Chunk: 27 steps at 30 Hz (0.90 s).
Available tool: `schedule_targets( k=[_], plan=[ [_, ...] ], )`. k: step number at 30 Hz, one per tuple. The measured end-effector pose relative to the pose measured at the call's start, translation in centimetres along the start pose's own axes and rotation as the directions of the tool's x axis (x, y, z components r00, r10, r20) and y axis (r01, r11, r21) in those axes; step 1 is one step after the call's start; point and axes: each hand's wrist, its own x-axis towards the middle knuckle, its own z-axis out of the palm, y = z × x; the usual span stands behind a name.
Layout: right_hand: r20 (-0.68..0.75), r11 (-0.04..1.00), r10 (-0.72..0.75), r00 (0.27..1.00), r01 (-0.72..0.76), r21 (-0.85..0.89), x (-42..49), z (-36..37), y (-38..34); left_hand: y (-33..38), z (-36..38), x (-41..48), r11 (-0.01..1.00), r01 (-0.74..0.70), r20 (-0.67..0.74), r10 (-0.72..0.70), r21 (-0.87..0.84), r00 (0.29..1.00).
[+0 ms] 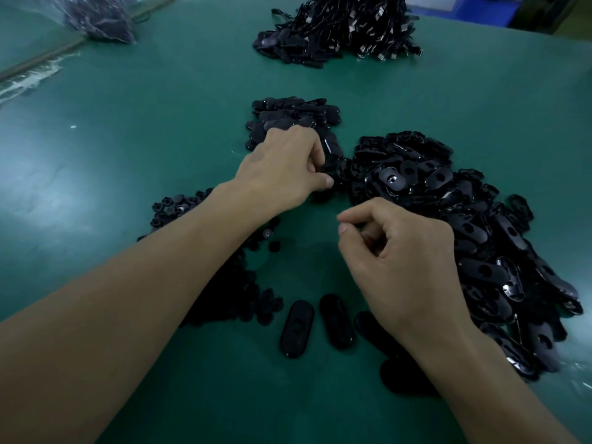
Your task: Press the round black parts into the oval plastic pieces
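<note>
Grip of left hand [282, 168] is hidden among oval pieces [288, 112].

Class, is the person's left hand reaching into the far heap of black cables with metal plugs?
No, the left hand is at the nearer pile of black oval plastic pieces, well short of the cable heap.

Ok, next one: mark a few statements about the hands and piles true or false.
The left hand is at a pile of oval pieces. True.
The round black parts lie right of the right hand. False: they lie by the left forearm.
The table mat is red. False: it is green.
A pile of cables lies at the far side. True.
</note>
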Motion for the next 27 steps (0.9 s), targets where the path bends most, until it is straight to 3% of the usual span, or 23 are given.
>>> schedule_targets(
  k=[7, 13, 17, 19, 22, 24, 27],
  plan=[
    [0.004, 1.000, -0.002, 1.000, 0.002, 0.005, 0.1, 0.0, 0.1, 0.2, -0.3, 0.0, 0.996, 0.012, 0.072, -0.006, -0.086, 0.997],
    [-0.025, 1.000, -0.003, 1.000, 0.003, 0.002, 0.0, -0.3, 0.0, 0.1, -2.2, -1.9, 0.952, -0.001, -0.045, -0.014, -0.306, 0.999],
    [-0.021, 1.000, 0.017, 1.000, -0.017, 0.007, 0.1, -0.4, -0.2, -0.6, -3.0, -3.9, 0.890, 0.042, 0.059, -0.017, -0.453, 0.998],
    [0.036, 0.999, 0.019, 0.999, -0.018, -0.042, 0.2, -0.5, -0.2, -1.1, -2.9, -4.5, 0.850, 0.076, 0.078, -0.041, -0.522, 0.996],
    [0.266, 0.986, -0.012, 0.964, 0.056, -0.158, 0.3, -0.3, -0.5, -1.7, -2.6, -4.8, 0.788, 0.092, -0.012, -0.126, -0.609, 0.992],
    [0.408, 0.969, -0.009, 0.913, 0.108, -0.221, 0.3, -0.1, -1.1, -1.5, -2.7, -5.0, 0.766, 0.051, -0.095, -0.144, -0.641, 0.985],
    [0.494, 0.938, -0.021, 0.869, 0.188, -0.290, 0.6, 0.1, -2.2, -1.1, -3.6, -5.3, 0.731, -0.068, -0.219, -0.113, -0.679, 0.969]
  ],
)
